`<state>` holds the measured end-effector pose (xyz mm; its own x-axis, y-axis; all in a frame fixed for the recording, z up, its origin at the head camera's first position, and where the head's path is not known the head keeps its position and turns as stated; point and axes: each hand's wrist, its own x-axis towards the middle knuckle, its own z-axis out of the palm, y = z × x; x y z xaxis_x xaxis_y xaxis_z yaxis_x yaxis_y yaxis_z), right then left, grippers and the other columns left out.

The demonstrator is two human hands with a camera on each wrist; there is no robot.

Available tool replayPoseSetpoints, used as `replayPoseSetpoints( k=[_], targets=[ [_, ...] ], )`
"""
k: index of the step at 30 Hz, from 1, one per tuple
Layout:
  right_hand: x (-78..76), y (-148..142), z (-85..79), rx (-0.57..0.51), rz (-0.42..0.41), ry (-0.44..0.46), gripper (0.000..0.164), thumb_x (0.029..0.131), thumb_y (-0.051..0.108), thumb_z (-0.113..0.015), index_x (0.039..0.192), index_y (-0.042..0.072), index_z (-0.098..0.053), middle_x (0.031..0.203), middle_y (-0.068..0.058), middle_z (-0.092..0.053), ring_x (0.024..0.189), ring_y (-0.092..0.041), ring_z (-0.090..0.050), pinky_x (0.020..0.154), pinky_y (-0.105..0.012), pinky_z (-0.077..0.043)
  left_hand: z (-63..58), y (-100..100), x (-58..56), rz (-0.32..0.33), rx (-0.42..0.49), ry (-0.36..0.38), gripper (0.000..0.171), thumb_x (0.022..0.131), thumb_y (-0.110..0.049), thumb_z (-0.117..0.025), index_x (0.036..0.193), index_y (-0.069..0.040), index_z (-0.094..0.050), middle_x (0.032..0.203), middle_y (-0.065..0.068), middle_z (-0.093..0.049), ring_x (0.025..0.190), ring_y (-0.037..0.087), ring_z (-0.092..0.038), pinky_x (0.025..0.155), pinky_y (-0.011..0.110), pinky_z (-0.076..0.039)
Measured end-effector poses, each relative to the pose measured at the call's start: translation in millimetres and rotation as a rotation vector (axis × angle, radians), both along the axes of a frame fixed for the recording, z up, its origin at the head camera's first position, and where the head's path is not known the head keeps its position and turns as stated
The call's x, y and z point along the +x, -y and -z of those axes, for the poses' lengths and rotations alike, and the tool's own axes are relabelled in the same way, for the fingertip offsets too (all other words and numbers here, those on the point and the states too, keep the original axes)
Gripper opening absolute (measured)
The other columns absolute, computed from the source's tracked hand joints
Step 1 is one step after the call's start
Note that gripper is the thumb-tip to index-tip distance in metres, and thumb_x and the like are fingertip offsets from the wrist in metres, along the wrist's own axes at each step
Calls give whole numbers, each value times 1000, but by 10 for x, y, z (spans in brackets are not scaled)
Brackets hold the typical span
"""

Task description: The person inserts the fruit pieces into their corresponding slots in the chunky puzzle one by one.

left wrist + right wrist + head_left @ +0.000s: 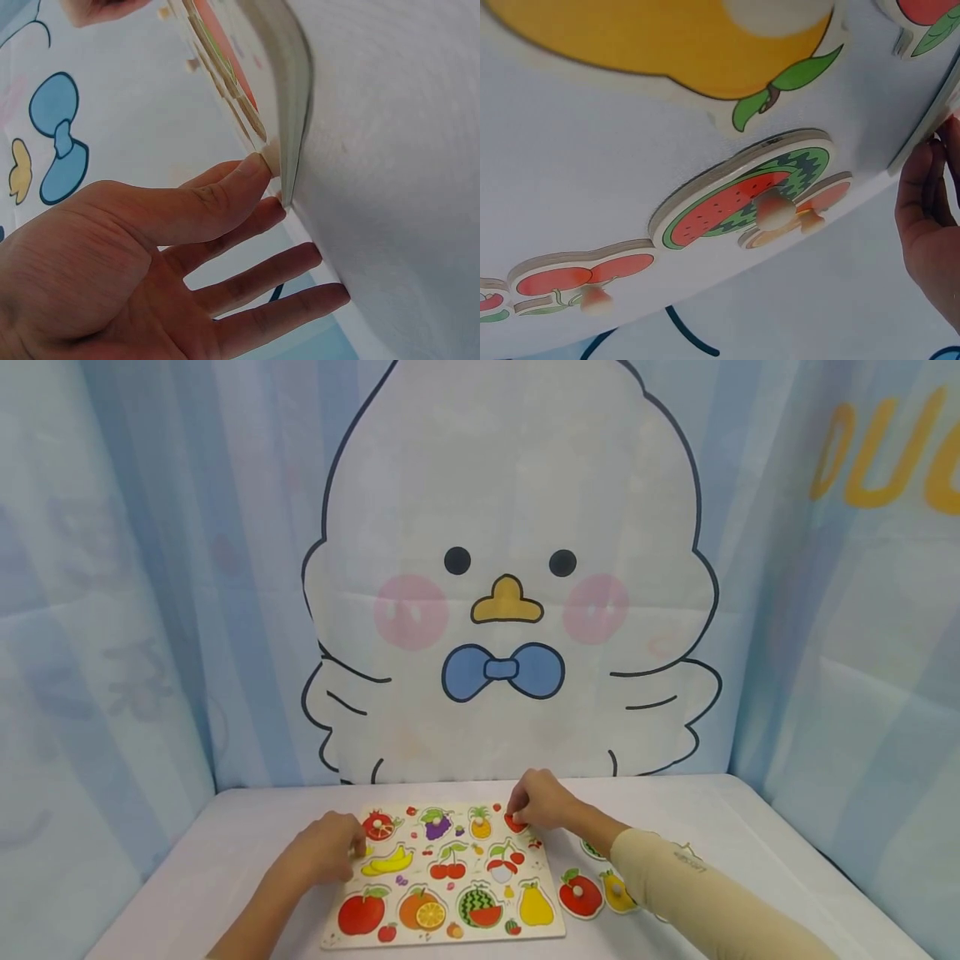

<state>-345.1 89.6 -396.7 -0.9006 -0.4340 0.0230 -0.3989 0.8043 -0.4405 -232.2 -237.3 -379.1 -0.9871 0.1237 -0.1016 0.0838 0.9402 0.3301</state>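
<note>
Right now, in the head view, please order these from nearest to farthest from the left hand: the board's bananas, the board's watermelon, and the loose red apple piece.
1. Bananas: just right of the left hand, on the board.
2. Watermelon: farther right, bottom row.
3. Red apple piece: on the table, beyond the board's right edge.

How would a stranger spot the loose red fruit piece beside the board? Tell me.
On the white table, find the fruit puzzle board. In the head view, just off its right edge near the bottom corner lies the loose red fruit piece, with green leaves and a pale knob. Its red colour sets it apart from the yellow piece directly to its right.
</note>
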Motion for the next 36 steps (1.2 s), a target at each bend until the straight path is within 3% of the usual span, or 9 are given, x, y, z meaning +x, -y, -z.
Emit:
replayPoseSetpoints(
  k=[18, 36],
  targets=[
    [32, 23, 16, 28, -20, -15, 8, 83, 12, -74, 83, 19, -70, 77, 7, -60, 75, -13, -55, 69, -23, -51, -15, -25, 16, -6, -7, -3, 21, 71, 0, -79, 84, -12, -68, 85, 0, -61, 78, 19, -50, 73, 39, -50],
    [30, -19, 63, 89, -135, -104, 8, 87, 12, -70, 92, 18, -68, 79, 10, -56, 74, -10, -52, 69, -20, -47, -3, -28, -10, 10, -16, 17, 20, 72, 0, -78, 84, -12, -69, 84, 0, -61, 78, 19, -51, 73, 37, -49]
  ],
)
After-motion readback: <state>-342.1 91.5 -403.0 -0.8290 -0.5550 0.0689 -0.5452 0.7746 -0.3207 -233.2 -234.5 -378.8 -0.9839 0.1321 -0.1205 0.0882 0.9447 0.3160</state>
